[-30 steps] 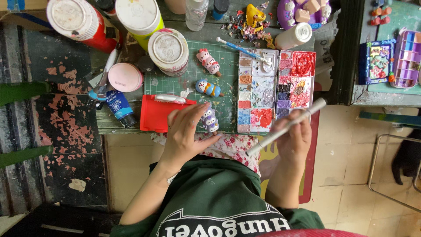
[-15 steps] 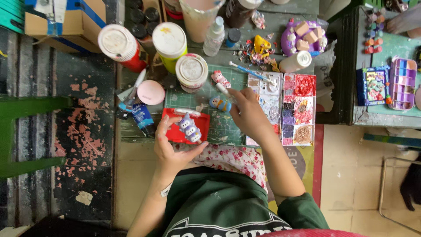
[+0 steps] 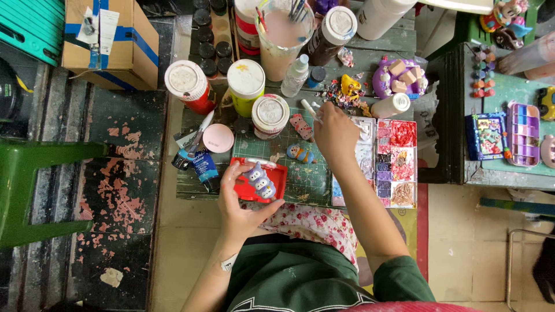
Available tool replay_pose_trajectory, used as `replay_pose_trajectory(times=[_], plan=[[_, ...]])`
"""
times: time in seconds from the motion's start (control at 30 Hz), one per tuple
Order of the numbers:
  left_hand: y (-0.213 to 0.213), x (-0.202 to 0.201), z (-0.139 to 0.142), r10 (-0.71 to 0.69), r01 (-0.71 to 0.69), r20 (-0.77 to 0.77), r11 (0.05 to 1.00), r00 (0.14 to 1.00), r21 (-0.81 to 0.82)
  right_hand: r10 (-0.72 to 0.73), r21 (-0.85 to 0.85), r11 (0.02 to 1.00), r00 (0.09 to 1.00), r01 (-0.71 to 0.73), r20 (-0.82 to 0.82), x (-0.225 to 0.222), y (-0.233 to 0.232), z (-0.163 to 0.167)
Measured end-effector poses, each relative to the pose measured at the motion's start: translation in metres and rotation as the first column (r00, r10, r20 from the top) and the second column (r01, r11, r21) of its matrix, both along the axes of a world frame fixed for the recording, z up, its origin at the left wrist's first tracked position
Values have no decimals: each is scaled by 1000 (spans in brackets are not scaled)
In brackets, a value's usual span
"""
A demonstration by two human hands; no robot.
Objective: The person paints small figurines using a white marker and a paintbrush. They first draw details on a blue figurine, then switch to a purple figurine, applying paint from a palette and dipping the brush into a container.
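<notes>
Sitting at the near edge of a green counter (image 3: 381, 63) crowded with paint things, with a cardboard box (image 3: 110, 40) beyond its far left corner. Keeping a long paint palette (image 3: 399, 164) at the near right side, most wells already smeared with reds, purples, blues and browns. Leaving a cup of cloudy pink water (image 3: 283, 34) stuffed with brushes at the far edge, and three lidded paint jars (image 3: 245, 81) in a row left of the middle.

Grasping a red tray (image 3: 276, 173) at the near edge with the left hand (image 3: 240, 205), fingers curled over its left side and thumb under its near rim. Carrying on that tray a small bluish figure (image 3: 260, 180), lying on its side, pale dots already showing along it.

Clenching the right hand (image 3: 335, 133) around a thin white brush (image 3: 308, 107), tip aimed toward the jars and hovering just beside the palette's far left corner; contact with paint not discernible.

Resting two more small figures on the mat between the hands: a pinkish one (image 3: 300, 126) and a blue-and-orange one (image 3: 300, 153), both looking coloured.

Judging by this, painting well under way: two pieces seemingly done and set aside, the tray's figure partly decorated, further brushwork apparently remaining.
</notes>
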State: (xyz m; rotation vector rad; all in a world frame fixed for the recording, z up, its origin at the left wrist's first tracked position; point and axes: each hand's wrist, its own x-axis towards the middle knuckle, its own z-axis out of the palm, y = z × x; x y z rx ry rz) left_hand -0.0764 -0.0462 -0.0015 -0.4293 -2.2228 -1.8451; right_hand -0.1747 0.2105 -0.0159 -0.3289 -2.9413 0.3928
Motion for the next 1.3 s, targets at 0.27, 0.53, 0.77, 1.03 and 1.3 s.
replay_pose_trajectory(times=[0.27,0.53,0.77,1.03,1.3], plan=[[6,-1,1,1,-1,2,998,1000,56,-64,-116,992,975,39,-213,-39,7,67],[5,3,3,-26,28,-31,998,999,63,447,146,889,754,-434,-480,-166,-44,112],[-4,4,-9,-61,42,87,977,994,209,286,-239,828,749,-507,-597,-197,-11,86],[4,-3,-22,-54,18,94,936,994,353,114,-441,685,682,-581,-722,-171,35,111],[11,-7,-13,-73,62,26,950,997,305,424,124,863,570,-490,-704,-114,-4,131]])
